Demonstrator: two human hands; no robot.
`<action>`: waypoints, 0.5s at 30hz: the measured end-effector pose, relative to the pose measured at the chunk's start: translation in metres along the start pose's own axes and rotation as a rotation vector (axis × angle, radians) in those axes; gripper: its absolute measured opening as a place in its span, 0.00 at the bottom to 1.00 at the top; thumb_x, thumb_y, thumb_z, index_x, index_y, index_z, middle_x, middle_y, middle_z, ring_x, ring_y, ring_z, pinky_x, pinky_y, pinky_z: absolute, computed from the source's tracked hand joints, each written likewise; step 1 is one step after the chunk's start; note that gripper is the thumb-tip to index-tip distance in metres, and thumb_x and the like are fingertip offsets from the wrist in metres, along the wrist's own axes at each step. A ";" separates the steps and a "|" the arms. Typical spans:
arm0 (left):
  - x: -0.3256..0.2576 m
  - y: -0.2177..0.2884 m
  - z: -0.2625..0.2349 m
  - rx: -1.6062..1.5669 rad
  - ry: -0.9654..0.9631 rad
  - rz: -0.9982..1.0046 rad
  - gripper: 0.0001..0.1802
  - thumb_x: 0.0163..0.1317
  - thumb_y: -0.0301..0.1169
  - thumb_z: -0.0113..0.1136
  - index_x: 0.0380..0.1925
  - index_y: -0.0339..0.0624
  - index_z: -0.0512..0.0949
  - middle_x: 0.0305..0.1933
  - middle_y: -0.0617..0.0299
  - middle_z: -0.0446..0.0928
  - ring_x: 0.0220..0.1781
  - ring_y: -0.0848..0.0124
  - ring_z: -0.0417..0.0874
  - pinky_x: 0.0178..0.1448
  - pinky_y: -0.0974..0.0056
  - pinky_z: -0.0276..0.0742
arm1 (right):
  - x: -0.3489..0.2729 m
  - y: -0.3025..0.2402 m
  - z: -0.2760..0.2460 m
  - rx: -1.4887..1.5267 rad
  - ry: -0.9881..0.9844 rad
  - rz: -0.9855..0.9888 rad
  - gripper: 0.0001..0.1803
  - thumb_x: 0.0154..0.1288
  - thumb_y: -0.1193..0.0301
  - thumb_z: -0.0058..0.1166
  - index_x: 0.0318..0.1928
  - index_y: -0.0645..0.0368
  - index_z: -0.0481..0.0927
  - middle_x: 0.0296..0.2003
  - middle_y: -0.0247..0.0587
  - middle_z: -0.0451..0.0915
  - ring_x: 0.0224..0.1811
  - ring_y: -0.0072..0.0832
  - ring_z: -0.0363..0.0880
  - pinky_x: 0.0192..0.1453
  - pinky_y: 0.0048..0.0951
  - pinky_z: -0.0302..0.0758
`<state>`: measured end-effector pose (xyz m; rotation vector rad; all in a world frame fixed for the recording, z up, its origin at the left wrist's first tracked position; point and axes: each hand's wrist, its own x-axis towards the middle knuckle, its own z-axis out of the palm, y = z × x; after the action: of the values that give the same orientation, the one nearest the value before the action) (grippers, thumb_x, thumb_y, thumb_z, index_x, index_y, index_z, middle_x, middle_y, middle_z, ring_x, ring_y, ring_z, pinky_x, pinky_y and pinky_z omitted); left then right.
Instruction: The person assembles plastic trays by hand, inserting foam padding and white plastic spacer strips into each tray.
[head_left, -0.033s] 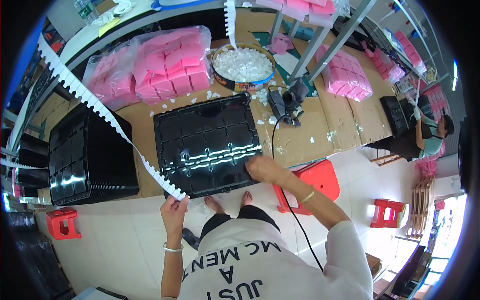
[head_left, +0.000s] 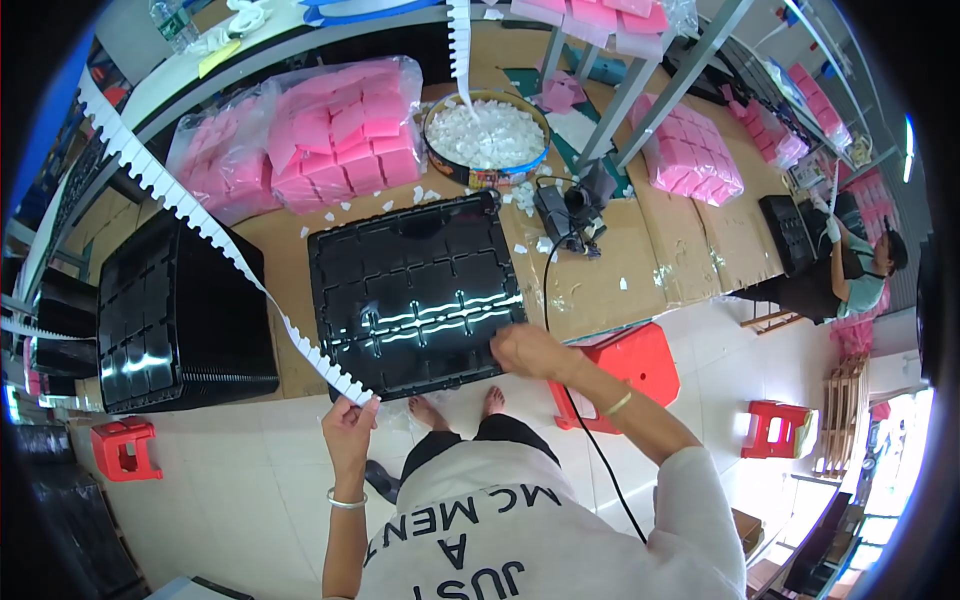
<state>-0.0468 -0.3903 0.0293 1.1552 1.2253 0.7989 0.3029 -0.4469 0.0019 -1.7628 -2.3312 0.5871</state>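
Note:
A long white strip with a toothed edge (head_left: 207, 222) slopes down from the upper left. My left hand (head_left: 349, 430) pinches its lower end between thumb and fingers, at the near left corner of a black plastic tray (head_left: 415, 262). The tray lies flat on the cardboard-covered table, its top moulded into rectangular sections. My right hand (head_left: 528, 350) is closed at the tray's near right edge; anything inside its fingers is hidden.
Stacked black trays (head_left: 185, 310) stand at the left. Beyond my tray are bagged pink blocks (head_left: 345, 135) and a round tin of white bits (head_left: 490, 130). A black cable (head_left: 590, 430) hangs past my right arm above a red stool (head_left: 640, 370). A co-worker (head_left: 850, 270) is far right.
My right hand has shifted slightly down, toward me, along the tray's right edge. My left hand still pinches the strip's end, almost unmoved.

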 end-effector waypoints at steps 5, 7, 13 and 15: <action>-0.015 0.017 0.009 -0.078 0.003 -0.122 0.08 0.64 0.25 0.69 0.40 0.33 0.82 0.31 0.65 0.81 0.26 0.81 0.76 0.30 0.75 0.68 | -0.019 -0.085 -0.011 0.375 0.264 -0.076 0.06 0.62 0.73 0.53 0.38 0.60 0.74 0.29 0.47 0.78 0.34 0.46 0.81 0.39 0.44 0.77; -0.018 0.022 0.014 -0.088 -0.001 -0.119 0.09 0.64 0.26 0.69 0.41 0.33 0.82 0.31 0.64 0.82 0.26 0.80 0.78 0.30 0.75 0.69 | -0.009 -0.112 -0.023 0.884 -0.065 0.049 0.08 0.72 0.69 0.52 0.39 0.61 0.72 0.37 0.46 0.81 0.37 0.33 0.83 0.40 0.32 0.78; -0.008 0.024 0.051 -0.221 -0.164 -0.112 0.08 0.65 0.24 0.66 0.40 0.32 0.80 0.33 0.59 0.84 0.30 0.75 0.84 0.32 0.73 0.76 | 0.012 -0.111 -0.021 1.106 0.140 0.147 0.08 0.69 0.75 0.53 0.47 0.62 0.77 0.32 0.33 0.82 0.32 0.17 0.81 0.39 0.24 0.79; -0.007 0.028 0.051 -0.231 -0.177 -0.096 0.07 0.66 0.24 0.65 0.40 0.30 0.80 0.34 0.57 0.84 0.31 0.74 0.84 0.32 0.72 0.77 | 0.015 -0.109 -0.025 1.159 0.153 0.222 0.08 0.70 0.75 0.54 0.47 0.62 0.78 0.33 0.34 0.82 0.33 0.18 0.82 0.42 0.23 0.80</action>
<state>0.0044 -0.4014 0.0556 0.9505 1.0057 0.7282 0.2113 -0.4521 0.0668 -1.3512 -1.1783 1.3858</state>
